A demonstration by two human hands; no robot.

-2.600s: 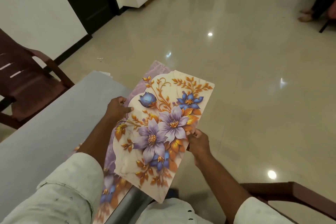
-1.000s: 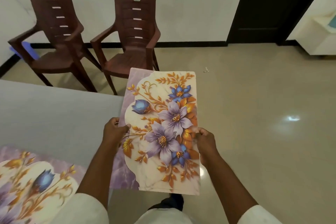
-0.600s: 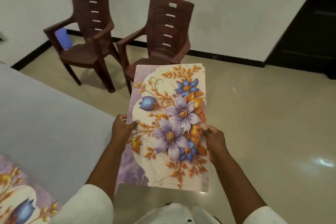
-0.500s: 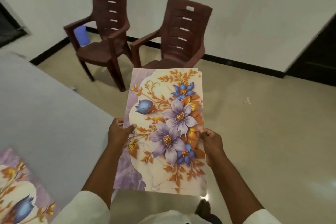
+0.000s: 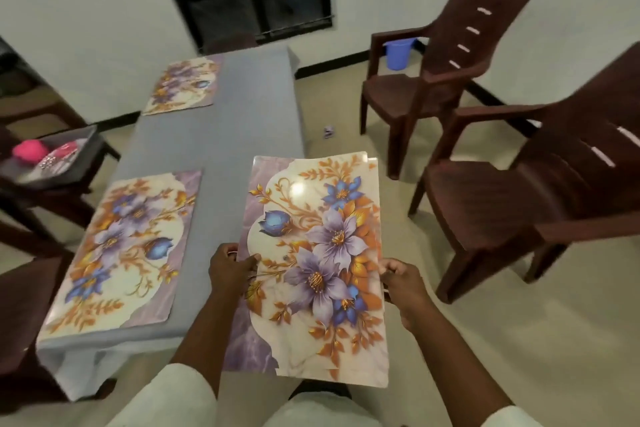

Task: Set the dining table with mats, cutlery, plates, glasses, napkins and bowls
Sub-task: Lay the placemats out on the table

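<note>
I hold a stack of floral place mats (image 5: pixel 311 253), cream and purple with blue and violet flowers, in the air beside the table's right edge. My left hand (image 5: pixel 230 265) grips its left edge and my right hand (image 5: pixel 401 276) pinches its right edge. The table (image 5: pixel 221 135) wears a grey cloth. One matching mat (image 5: pixel 121 253) lies flat on its near left part. Another mat (image 5: pixel 185 85) lies at the far left end.
Two brown plastic chairs (image 5: pixel 440 55) (image 5: pixel 540 204) stand on the floor to the right, with a blue bucket (image 5: pixel 398 52) behind them. A dark tray (image 5: pixel 52 159) with pink items and cutlery sits on a stand left of the table. A brown seat (image 5: pixel 24 288) is at near left.
My view has swung left, so the whole table and its two laid mats have come into sight. Both hands keep the same hold on the mats.
</note>
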